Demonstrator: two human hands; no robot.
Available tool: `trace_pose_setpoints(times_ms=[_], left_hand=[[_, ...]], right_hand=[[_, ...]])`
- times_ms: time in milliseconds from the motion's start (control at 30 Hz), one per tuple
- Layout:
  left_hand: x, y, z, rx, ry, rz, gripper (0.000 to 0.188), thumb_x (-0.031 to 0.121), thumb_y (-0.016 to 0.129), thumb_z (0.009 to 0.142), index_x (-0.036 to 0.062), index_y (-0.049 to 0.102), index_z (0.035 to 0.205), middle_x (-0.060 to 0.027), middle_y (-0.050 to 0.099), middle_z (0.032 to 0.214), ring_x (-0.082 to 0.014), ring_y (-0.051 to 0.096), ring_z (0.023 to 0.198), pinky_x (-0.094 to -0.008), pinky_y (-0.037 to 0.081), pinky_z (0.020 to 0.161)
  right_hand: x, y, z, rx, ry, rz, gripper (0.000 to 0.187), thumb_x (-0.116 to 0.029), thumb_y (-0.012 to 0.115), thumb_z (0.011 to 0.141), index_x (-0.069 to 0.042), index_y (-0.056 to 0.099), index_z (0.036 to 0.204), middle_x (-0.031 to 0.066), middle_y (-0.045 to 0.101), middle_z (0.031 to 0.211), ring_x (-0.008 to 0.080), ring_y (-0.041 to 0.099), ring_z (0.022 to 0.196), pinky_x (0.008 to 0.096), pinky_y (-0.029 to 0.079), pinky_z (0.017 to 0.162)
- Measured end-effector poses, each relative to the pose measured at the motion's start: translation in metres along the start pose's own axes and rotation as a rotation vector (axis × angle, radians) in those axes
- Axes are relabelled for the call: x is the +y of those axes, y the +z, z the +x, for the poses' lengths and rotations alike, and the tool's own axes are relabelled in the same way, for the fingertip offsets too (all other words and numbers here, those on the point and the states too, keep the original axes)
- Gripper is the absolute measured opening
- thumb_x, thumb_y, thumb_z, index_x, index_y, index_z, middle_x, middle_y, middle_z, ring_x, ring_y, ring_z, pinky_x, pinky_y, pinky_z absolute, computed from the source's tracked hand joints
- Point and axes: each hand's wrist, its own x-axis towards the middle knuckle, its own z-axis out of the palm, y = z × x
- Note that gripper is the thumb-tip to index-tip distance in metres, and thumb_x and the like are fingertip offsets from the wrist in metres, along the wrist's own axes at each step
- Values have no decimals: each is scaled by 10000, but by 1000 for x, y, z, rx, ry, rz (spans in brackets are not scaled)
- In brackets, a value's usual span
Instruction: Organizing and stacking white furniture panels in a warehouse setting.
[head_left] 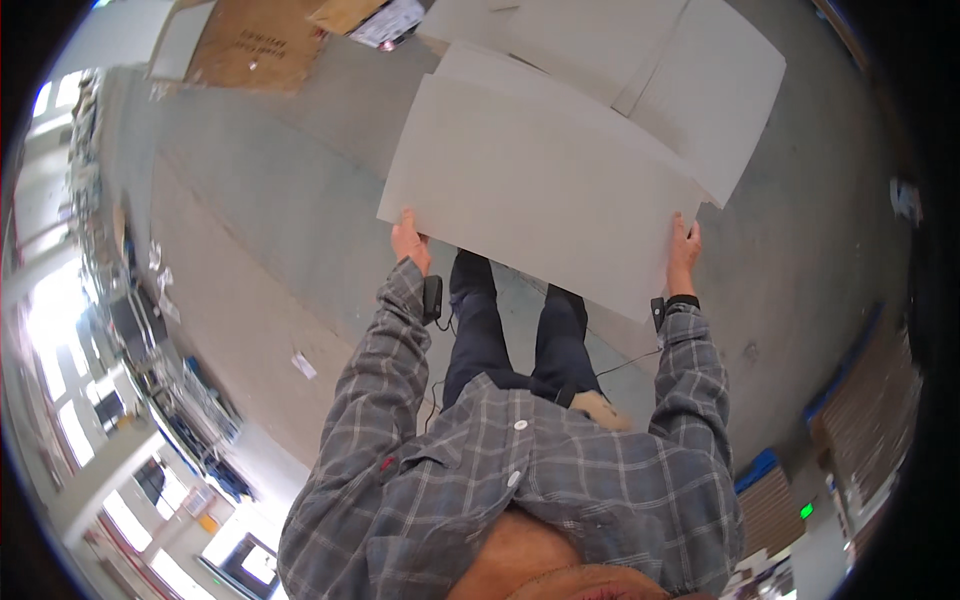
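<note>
A large pale sheet of cardboard [530,190] spans the space between my two hands in front of my legs. My left hand [409,243] grips its near left corner, with the thumb on top and the other fingers underneath. At the right edge my right hand [684,250] holds the sheet the same way, fingers partly hidden. Beyond it, partly covered by it, lies more pale cardboard [715,90] with fold lines. Whether the held sheet is joined to that cardboard I cannot tell.
Brown cardboard [255,45] lies on the floor at the far left, near a white and dark packet [388,22]. A small white scrap [303,365] lies on the floor to my left. Stacked brown cardboard [868,400] stands at the right. Thin cables hang by my forearms.
</note>
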Motion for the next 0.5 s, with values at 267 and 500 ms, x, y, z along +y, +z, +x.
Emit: trace_pose_setpoints(times_ms=[267, 500], left_hand=[[35, 47, 91, 183, 534, 1289, 694, 392, 670, 829, -88, 408, 1257, -241, 457, 1273, -338, 431, 1198, -412, 343, 1022], [96, 115, 208, -340, 398, 1300, 852, 584, 558, 851, -76, 353, 1348, -246, 429, 1350, -341, 401, 1268, -402, 311, 1055]], right_hand=[[38, 43, 18, 176, -19, -477, 712, -393, 667, 828, -8, 402, 1366, 231, 477, 1331, 337, 470, 1212, 399, 361, 1020], [32, 54, 18, 107, 87, -112, 672, -373, 648, 854, 3, 408, 1357, 189, 492, 1333, 268, 493, 1187, 372, 374, 1009]])
